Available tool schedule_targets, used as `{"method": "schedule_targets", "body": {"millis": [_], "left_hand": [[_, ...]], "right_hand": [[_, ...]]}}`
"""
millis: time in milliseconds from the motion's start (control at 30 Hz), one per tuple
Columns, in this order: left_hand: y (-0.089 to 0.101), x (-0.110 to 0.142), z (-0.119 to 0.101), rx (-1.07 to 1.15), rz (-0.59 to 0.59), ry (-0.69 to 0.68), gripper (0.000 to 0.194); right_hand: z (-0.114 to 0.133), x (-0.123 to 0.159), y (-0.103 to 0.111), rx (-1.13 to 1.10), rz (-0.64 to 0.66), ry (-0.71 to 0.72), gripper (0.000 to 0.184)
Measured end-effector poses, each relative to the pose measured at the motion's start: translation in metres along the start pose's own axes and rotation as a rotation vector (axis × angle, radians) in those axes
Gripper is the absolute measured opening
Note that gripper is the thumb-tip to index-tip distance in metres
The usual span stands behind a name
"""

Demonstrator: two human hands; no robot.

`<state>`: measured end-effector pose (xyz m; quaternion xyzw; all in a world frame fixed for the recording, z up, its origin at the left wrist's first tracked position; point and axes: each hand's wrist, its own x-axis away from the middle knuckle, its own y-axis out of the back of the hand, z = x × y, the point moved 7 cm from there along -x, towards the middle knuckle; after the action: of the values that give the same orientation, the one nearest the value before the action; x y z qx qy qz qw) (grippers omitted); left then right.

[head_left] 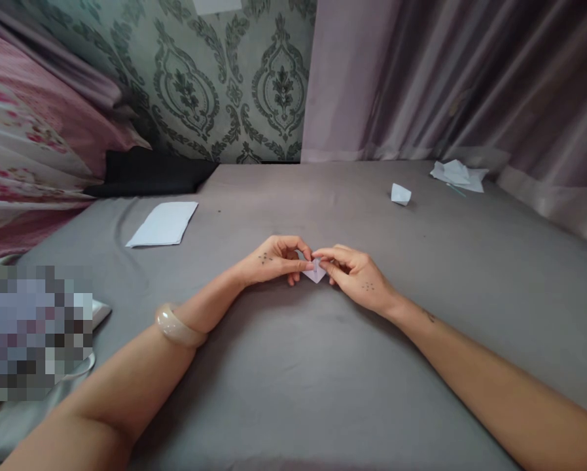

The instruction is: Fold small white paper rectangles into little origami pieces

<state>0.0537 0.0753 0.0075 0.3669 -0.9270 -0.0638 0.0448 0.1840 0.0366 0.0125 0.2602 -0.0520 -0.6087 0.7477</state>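
A small piece of folded paper, pale and pointed at its lower end, is pinched between my two hands over the grey sheet. My left hand grips its left side with thumb and fingers. On the opposite side, my right hand holds the paper with the thumb in front and the index finger along the top. The fingertips of both hands nearly meet and cover much of the paper's upper part. A pale bangle circles my left forearm.
A stack of white paper lies at left, near a black cloth. Farther right sit a small folded white paper piece and loose crumpled papers. A blurred-out patch hides something at lower left. Curtains and patterned wallpaper border the grey sheet.
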Motion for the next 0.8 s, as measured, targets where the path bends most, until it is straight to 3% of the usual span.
{"method": "schedule_targets", "body": {"millis": [200, 567, 800], "left_hand": [[-0.002, 0.002, -0.005, -0.020, -0.020, -0.040, 0.028], [-0.003, 0.005, -0.021, -0.167, -0.026, -0.168, 0.023], [-0.003, 0.007, -0.018, -0.222, 0.002, -0.171, 0.020]], "right_hand": [[0.002, 0.000, 0.001, 0.072, -0.027, 0.003, 0.020], [-0.009, 0.000, 0.005, -0.100, -0.040, -0.123, 0.018], [-0.018, 0.000, 0.009, -0.049, 0.010, -0.131, 0.014]]}}
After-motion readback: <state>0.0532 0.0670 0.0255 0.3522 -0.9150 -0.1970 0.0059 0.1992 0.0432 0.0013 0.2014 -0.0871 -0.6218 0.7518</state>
